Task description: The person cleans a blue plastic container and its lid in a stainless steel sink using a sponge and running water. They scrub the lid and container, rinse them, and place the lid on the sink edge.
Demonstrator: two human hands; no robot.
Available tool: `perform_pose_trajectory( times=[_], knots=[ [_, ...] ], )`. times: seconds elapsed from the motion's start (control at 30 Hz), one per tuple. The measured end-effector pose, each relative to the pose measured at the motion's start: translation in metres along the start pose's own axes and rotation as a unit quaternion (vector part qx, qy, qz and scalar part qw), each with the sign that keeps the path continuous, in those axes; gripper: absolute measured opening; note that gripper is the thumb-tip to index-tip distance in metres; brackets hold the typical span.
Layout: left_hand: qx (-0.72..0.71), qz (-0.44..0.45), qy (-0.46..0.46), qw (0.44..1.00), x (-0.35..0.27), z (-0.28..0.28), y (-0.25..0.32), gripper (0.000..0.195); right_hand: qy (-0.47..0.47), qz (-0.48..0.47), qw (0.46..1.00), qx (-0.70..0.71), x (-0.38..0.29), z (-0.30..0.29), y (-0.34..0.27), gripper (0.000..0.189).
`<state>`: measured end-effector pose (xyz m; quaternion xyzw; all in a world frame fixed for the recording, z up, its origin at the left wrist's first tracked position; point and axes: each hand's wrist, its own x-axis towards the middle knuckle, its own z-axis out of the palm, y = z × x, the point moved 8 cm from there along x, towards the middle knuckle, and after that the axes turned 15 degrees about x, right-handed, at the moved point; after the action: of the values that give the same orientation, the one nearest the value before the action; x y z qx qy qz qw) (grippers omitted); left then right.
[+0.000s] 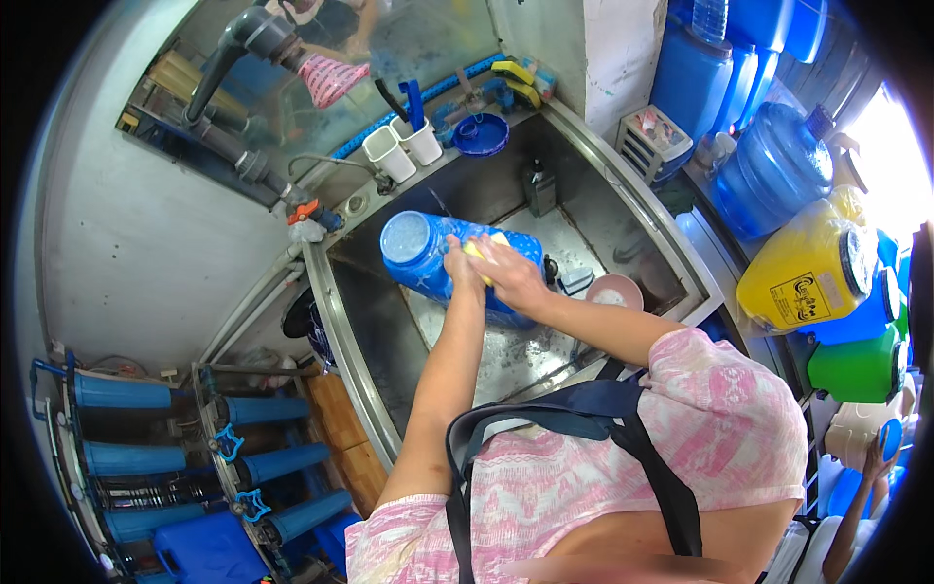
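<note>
A blue plastic water container (430, 281) lies on its side in the stainless steel sink (511, 358), its round end with whitish foam facing left. My right hand (511, 274) presses a yellow sponge (478, 259) on the container's soapy upper side. Close beside it, my left hand (463, 263) rests on the container with its fingers by the sponge; whether it also grips the sponge is hard to tell. Right of the container are a pink bowl (616, 288) with whitish contents and a scrubbing brush (576, 280). A dark bottle (540, 191) stands at the sink's back.
White holders (389, 155) with brushes, a blue lid (481, 135) and yellow sponges (513, 71) line the back ledge. A pipe with an orange valve handle (303, 212) is at left. Blue and yellow containers (795, 270) stand right. Another person's arm (854, 504) shows at lower right.
</note>
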<state>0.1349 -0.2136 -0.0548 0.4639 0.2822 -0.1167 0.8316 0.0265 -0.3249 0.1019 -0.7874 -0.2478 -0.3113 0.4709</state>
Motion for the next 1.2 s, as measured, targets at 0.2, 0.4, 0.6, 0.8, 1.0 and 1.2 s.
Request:
perform_pose_trajectory(
  times=[0.2,0.4,0.6,0.8,1.0,1.2],
  knots=[
    [0.119,0.123,0.122,0.978,-0.031,-0.011,0.017,0.045,-0.346,-0.195,0.914,0.084,-0.092,-0.031,0.014,0.041],
    [0.191,0.164,0.243,0.937,-0.076,-0.027,0.034,0.048,-0.129,0.028,0.987,0.094,-0.02,-0.063,0.034,0.034],
    [0.225,0.192,0.252,0.922,-0.1,-0.054,0.036,0.027,-0.199,0.166,0.96,0.105,-0.051,-0.013,0.029,0.026],
    [0.212,0.191,0.222,0.932,-0.117,-0.114,0.029,0.009,-0.183,0.217,0.952,0.113,-0.06,-0.01,0.058,0.033],
    [0.294,0.104,0.179,0.933,-0.118,-0.191,0.035,0.012,-0.301,-0.011,0.938,0.172,-0.095,0.09,0.011,0.037],
    [0.377,0.026,0.22,0.899,-0.103,-0.236,0.043,0.011,-0.111,0.297,0.943,0.103,-0.061,0.14,0.166,0.03]
  ],
)
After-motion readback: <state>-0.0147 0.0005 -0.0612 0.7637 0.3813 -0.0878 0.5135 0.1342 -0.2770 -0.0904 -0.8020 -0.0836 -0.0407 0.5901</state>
